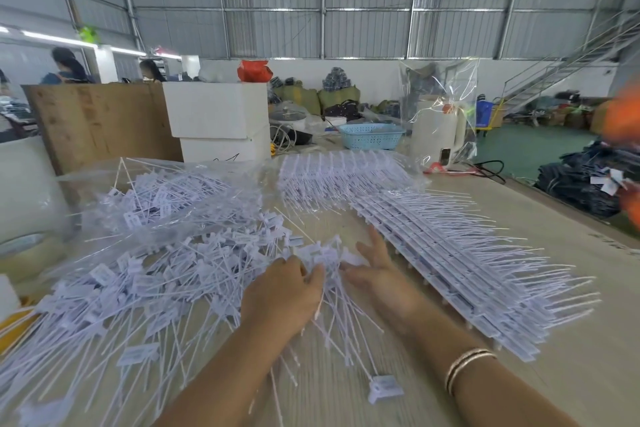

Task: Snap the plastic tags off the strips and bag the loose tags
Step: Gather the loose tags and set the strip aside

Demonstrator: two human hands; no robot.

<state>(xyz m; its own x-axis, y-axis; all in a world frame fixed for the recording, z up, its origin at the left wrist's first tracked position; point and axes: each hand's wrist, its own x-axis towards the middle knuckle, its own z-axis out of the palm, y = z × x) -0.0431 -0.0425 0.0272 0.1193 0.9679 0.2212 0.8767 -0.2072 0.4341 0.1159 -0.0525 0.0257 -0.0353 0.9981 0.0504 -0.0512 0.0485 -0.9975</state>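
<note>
Lying diagonally, strips (446,263) point tails rightward.

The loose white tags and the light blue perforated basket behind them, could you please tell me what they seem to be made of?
Loose white tags: apparently thin moulded plastic, matte, with flat heads and long, thin tails. Light blue perforated basket: likely rigid plastic, slightly glossy, with a lattice-patterned wall.

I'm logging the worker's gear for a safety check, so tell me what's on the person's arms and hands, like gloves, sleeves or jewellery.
Both forearms are bare, with no sleeves in view, and both hands are ungloved. The right wrist carries thin bangles, gold-toned with a dark stripe between them. No watch shows, and no ring can be made out on the left hand or the right hand, which is slightly blurred.
</note>
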